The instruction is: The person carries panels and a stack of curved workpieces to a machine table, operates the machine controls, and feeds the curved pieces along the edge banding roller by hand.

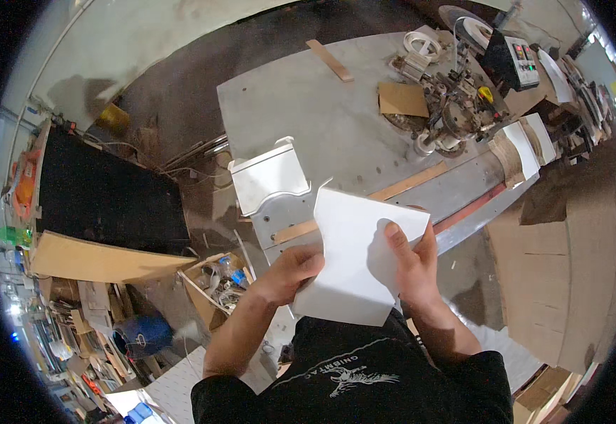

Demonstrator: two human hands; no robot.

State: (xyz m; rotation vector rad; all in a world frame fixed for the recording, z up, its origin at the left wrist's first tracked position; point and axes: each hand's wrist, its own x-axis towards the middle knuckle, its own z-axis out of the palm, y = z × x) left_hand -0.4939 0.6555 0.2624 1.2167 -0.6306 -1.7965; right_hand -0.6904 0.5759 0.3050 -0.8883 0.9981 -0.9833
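head view: two hands, left grip [295, 272] and right grip [408, 263], each grasping one white panel [354, 258].

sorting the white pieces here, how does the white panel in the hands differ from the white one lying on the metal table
The flat white curved-edge panel in the hands is gripped by the left hand and right hand, lifted and tilted; the white scalloped-edge panel on the grey metal table lies untouched at the table's near corner. The held one looks larger and plain-faced; the lying one shows a raised rim. Both are white with curved cut edges.
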